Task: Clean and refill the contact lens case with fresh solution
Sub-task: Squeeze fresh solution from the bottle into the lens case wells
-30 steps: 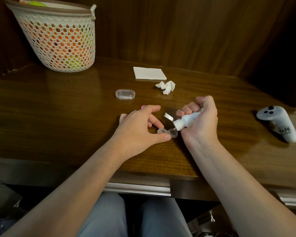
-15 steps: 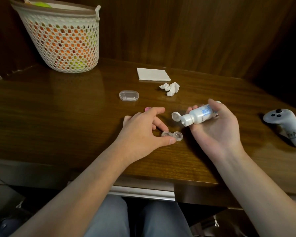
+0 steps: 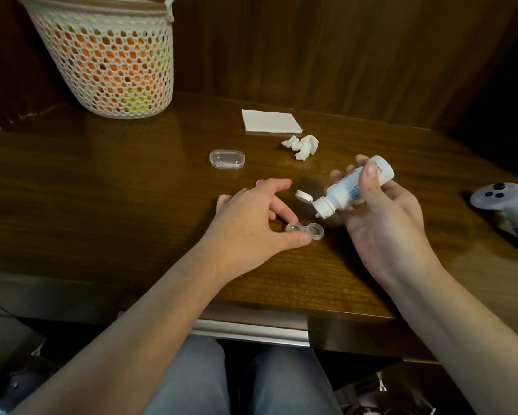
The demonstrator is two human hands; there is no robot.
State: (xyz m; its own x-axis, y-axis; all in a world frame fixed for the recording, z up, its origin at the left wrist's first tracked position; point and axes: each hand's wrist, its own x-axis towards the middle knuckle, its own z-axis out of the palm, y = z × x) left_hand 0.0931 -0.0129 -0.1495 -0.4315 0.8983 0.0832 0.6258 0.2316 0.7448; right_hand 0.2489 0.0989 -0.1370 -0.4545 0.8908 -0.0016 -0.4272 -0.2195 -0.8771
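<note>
**Bottle lifted clear, case pinned for filling**

Dark wood panelling backs a glossy wooden desk [image 3: 102,190], where both hands work near the front edge. At the centre, the left hand [image 3: 251,223] pinches the contact lens case [image 3: 305,230] between thumb and fingertips, holding it flat on the desk; probably so the light plastic cannot skid or tip while liquid goes in. Both wells face up, uncapped. Whether they hold solution cannot be told.

Just to the right and above, the right hand [image 3: 383,217] grips the solution bottle [image 3: 353,187] with thumb across its label, tilted nozzle-down toward the case but not over a well. Its flip cap [image 3: 303,195] hangs open on its hinge, keeping the spout free.

Further out, a pink cap [image 3: 260,182] peeks from behind the left fingers. Beyond lies a clear oval box [image 3: 227,159], then a crumpled tissue [image 3: 302,145] and a folded tissue [image 3: 270,121], within reach for wiping. A mesh basket [image 3: 111,55] stands at the far left corner; a grey controller [image 3: 509,211] lies well apart on the right.
</note>
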